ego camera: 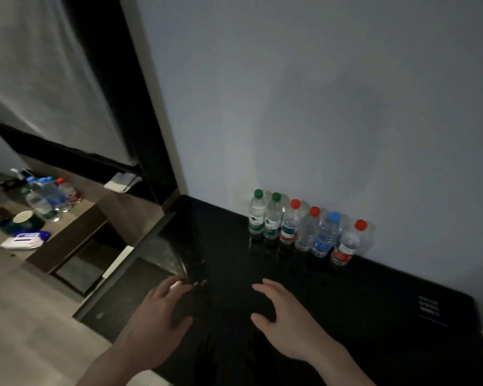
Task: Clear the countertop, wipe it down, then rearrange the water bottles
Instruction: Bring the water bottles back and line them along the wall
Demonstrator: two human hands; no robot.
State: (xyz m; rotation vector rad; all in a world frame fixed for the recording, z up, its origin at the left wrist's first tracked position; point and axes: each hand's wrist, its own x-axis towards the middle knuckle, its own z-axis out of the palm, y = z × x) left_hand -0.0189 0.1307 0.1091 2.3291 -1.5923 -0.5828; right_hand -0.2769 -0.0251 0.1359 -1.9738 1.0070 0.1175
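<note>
Head view: six bottles stand upright in a row on the black bench (374,316), tight against the grey wall (318,93). From the left they run: two green-capped bottles (265,215), a red-capped one (290,222), another red-capped one (307,231), a blue-capped bottle (326,236) and a last red-capped bottle (347,243). Neighbours touch or stand just beside each other.

Both hands hover over the near part of the bench, well short of the row. The left hand (159,307) is near the bench's left edge, fingers spread and loosely bent, holding nothing. The right hand (282,316) is nearer the middle, fingers likewise relaxed and empty, the bottles beyond and to its right. Whether the palms touch the surface cannot be told.

To the left is a mirror (53,107).
</note>
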